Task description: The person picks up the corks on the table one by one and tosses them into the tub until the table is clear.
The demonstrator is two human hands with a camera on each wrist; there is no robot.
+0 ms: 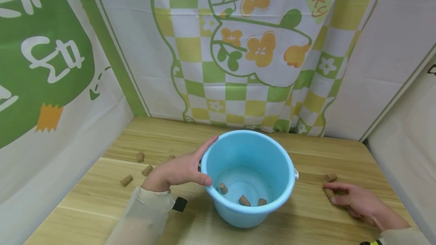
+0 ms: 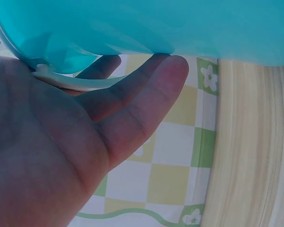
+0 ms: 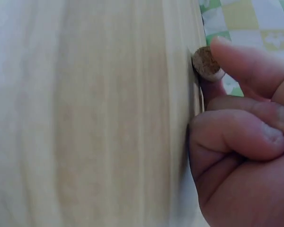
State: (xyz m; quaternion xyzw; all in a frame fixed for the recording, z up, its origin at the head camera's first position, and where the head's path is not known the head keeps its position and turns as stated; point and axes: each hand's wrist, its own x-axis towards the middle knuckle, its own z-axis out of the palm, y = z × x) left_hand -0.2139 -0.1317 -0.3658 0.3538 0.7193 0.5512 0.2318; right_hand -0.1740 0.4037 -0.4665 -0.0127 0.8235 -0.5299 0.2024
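Note:
A light blue bucket (image 1: 238, 217) stands upright on the wooden table, with three corks inside on its floor, one of them a cork (image 1: 244, 200) near the front. My left hand (image 1: 181, 169) holds the bucket's left side, thumb over the rim and fingers along the outer wall. The left wrist view shows the white handle (image 2: 85, 83) passing by those fingers. Over at the right, my right hand (image 1: 366, 204) pinches a cork (image 1: 328, 195) between thumb and forefinger, low at the tabletop; its round end (image 3: 207, 62) shows in the right wrist view. Another cork (image 1: 330, 177) lies just beyond it.
Several loose corks lie left of the bucket, among them a cork (image 1: 126, 180) and a cork (image 1: 140, 157); one is partly hidden behind my left hand. Printed cloth walls (image 1: 190, 48) rise around the table (image 1: 136, 214) at the back and both sides.

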